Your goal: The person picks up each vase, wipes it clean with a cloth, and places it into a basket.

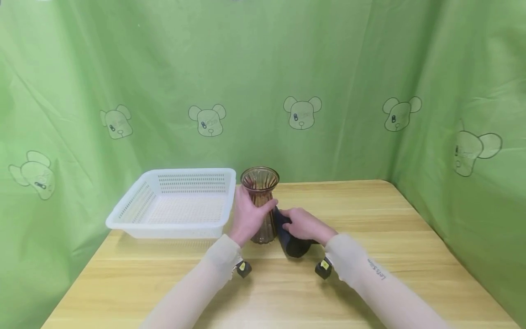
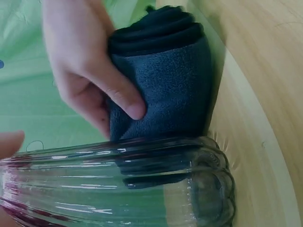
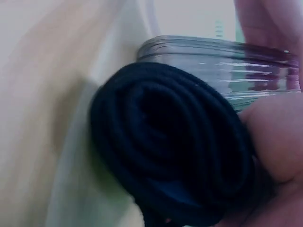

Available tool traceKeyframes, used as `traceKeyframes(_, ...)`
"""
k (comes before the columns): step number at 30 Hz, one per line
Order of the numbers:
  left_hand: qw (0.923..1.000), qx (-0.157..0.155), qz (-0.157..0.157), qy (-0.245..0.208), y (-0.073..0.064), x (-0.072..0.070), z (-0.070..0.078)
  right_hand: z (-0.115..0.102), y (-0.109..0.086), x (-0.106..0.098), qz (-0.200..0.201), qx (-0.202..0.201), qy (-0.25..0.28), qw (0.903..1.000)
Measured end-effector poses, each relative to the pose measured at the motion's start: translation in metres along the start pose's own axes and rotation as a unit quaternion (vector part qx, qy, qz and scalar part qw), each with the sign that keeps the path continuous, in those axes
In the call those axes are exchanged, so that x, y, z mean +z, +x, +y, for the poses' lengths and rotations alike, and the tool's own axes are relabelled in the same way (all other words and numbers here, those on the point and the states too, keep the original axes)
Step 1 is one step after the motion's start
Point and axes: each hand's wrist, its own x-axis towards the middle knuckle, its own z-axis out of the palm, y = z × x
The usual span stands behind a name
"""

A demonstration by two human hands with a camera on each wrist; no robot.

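Observation:
A ribbed, tinted glass vase (image 1: 265, 227) with a flared rim stands upright on the table. My left hand (image 1: 251, 214) grips it below the rim, thumb across the front. Just right of the vase, my right hand (image 1: 303, 224) holds a dark rolled cloth (image 1: 297, 246). In the left wrist view the right thumb presses on the fuzzy face of the cloth (image 2: 165, 85), which lies right against the side of the vase (image 2: 142, 189). Its spiral end (image 3: 175, 142) faces the right wrist camera, partly covering the vase (image 3: 199, 61) behind.
A white perforated plastic basket (image 1: 172, 228) sits to the left of the vase, near my left hand. Beneath everything is a light wooden table (image 1: 390, 256) with a rounded far corner. Green curtains (image 1: 263, 68) with bear-head outlines hang behind and at both sides.

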Motion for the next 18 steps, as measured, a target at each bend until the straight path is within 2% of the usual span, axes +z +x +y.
traceKeyframes(3,1.0000,0.000,0.006,-0.002,0.000,0.000,0.000,0.001,-0.001,0.002,0.007,0.008,0.007,0.9999)
traceKeyframes(6,0.9999,0.002,0.013,0.006,0.001,-0.001,0.001,-0.004,-0.003,-0.005,0.030,0.002,0.007,0.9995)
traceKeyframes(12,0.9994,0.004,0.017,0.028,0.002,-0.004,0.002,-0.023,-0.012,-0.033,0.067,-0.014,0.037,0.9970)
traceKeyframes(18,0.9989,-0.004,0.000,0.046,0.000,-0.004,0.001,-0.040,-0.017,-0.059,0.105,-0.019,0.058,0.9926)
